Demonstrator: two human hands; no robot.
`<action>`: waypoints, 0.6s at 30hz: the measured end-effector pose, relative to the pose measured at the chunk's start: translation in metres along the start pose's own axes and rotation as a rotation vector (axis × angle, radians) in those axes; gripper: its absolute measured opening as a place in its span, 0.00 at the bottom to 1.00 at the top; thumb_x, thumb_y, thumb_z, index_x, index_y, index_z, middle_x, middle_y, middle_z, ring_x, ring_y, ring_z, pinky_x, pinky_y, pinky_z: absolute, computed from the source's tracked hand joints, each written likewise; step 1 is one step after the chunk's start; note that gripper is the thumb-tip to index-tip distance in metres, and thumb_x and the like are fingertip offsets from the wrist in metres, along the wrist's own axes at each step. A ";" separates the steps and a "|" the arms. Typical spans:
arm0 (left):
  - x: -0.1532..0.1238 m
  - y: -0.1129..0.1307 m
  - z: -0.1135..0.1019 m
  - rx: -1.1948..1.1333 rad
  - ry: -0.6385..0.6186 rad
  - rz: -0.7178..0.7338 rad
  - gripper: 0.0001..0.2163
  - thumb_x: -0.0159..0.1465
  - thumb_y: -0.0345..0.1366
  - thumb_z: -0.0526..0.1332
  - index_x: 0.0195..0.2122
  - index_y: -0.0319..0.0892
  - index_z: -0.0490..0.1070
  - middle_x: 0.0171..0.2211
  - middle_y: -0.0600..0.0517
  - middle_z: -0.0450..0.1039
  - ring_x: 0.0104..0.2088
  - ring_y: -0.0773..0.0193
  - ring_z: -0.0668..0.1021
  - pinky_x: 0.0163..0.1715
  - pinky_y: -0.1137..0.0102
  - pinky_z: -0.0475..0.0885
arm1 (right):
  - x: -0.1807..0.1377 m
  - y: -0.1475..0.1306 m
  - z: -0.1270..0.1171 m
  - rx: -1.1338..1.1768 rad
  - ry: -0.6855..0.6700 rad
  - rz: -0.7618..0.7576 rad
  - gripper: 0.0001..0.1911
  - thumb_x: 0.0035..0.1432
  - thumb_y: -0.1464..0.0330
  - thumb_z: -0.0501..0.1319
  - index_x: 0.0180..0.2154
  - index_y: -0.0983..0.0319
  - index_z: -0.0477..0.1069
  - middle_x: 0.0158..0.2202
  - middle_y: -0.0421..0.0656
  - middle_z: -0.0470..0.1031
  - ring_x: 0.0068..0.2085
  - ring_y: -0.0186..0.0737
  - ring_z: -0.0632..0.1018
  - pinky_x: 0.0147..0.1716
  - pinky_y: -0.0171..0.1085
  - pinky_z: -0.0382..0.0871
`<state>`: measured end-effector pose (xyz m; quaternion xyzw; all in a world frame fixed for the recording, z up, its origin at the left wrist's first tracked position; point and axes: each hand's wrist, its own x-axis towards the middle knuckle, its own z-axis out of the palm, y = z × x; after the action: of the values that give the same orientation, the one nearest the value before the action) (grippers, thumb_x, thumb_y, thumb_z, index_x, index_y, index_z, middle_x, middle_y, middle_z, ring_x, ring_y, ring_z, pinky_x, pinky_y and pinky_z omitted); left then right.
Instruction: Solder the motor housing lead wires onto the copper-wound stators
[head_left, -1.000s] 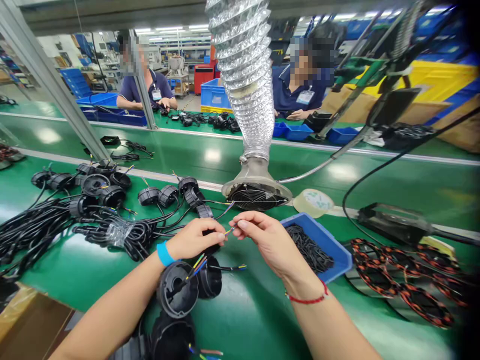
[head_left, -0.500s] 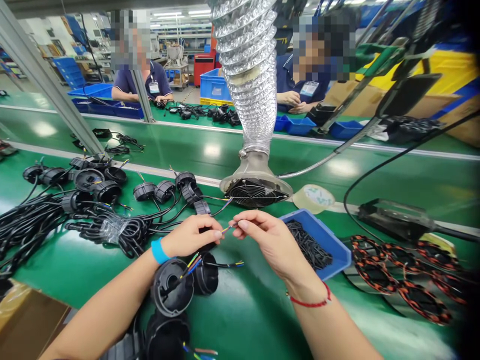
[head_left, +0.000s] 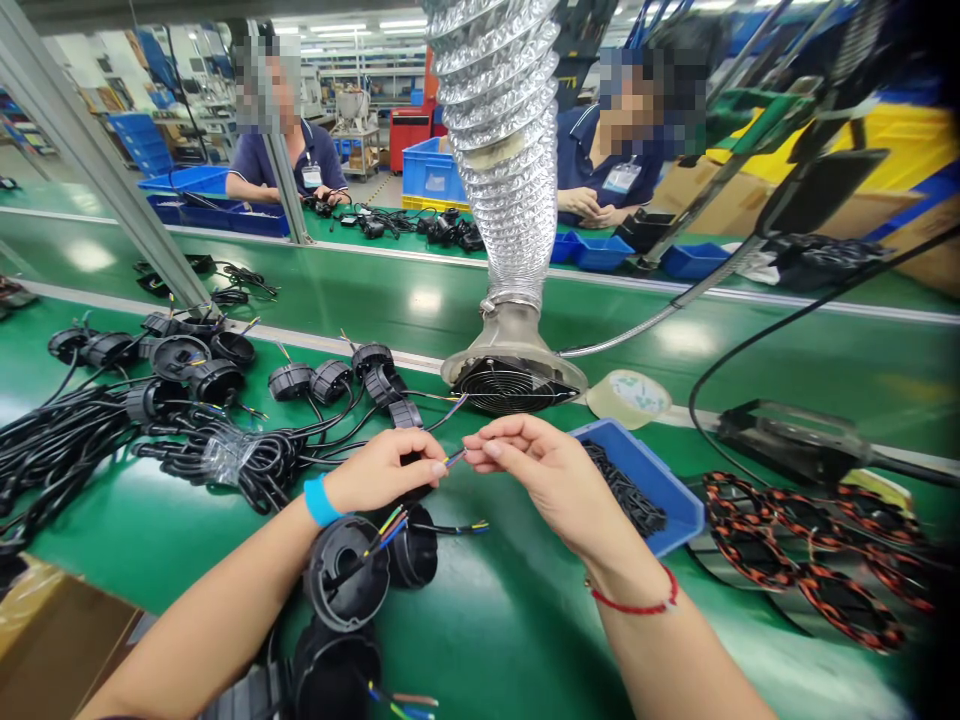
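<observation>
Thumb and fingers of my left hand point(head_left: 390, 468) are closed on thin coloured wires point(head_left: 454, 458), whose ends stick out to the right. A dark part behind those fingers is mostly hidden. My right hand point(head_left: 536, 468) pinches at the wire tips; whether a small piece also sits between its fingertips I cannot make out. Below the left hand lie black round housings point(head_left: 349, 580) with stripped coloured wires coming out. Right of my right hand stands a blue bin point(head_left: 679, 500) of short black tubes point(head_left: 628, 495).
A fume hood point(head_left: 514, 350) on a foil duct hangs beyond my hands, beside a tape roll point(head_left: 630, 397). Copper-wound rings point(head_left: 802, 560) lie right, bundled black cables point(head_left: 225, 460) left. A cardboard box point(head_left: 67, 640) is front left. Two people sit across the line.
My right hand and forearm have shifted slightly to the right, its fingers still at the wire tips. The left hand stays nearly in place. The view has moved a little.
</observation>
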<state>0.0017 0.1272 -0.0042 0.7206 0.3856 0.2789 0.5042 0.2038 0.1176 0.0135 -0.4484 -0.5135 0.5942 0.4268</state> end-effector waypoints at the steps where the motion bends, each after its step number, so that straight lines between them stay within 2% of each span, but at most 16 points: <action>1: 0.000 0.000 0.000 -0.002 0.002 -0.002 0.08 0.62 0.37 0.58 0.29 0.37 0.70 0.27 0.52 0.72 0.30 0.67 0.72 0.34 0.73 0.67 | 0.000 0.000 0.001 0.026 0.012 -0.007 0.12 0.49 0.61 0.66 0.32 0.61 0.71 0.36 0.45 0.79 0.35 0.38 0.78 0.37 0.38 0.72; 5: 0.000 0.002 0.000 -0.012 0.000 -0.006 0.08 0.61 0.37 0.58 0.29 0.37 0.69 0.26 0.53 0.72 0.29 0.68 0.72 0.33 0.73 0.67 | -0.001 0.002 0.006 0.037 0.073 -0.038 0.11 0.47 0.62 0.68 0.29 0.62 0.72 0.28 0.40 0.76 0.29 0.32 0.75 0.30 0.33 0.69; 8: -0.001 0.002 0.000 -0.012 0.000 -0.015 0.08 0.61 0.37 0.58 0.29 0.37 0.69 0.26 0.53 0.72 0.29 0.68 0.72 0.33 0.73 0.67 | -0.001 0.004 0.009 0.075 0.063 -0.006 0.13 0.45 0.61 0.69 0.30 0.62 0.73 0.23 0.38 0.74 0.25 0.32 0.73 0.27 0.32 0.68; 18: -0.001 0.001 0.000 -0.006 -0.005 -0.026 0.08 0.61 0.36 0.58 0.28 0.37 0.69 0.26 0.53 0.71 0.29 0.68 0.72 0.33 0.73 0.66 | -0.001 0.003 0.011 -0.029 0.091 -0.072 0.12 0.48 0.60 0.67 0.31 0.62 0.73 0.26 0.41 0.76 0.29 0.35 0.76 0.31 0.35 0.70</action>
<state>0.0016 0.1264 -0.0028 0.7146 0.3929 0.2719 0.5110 0.1937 0.1136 0.0112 -0.4625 -0.5178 0.5499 0.4643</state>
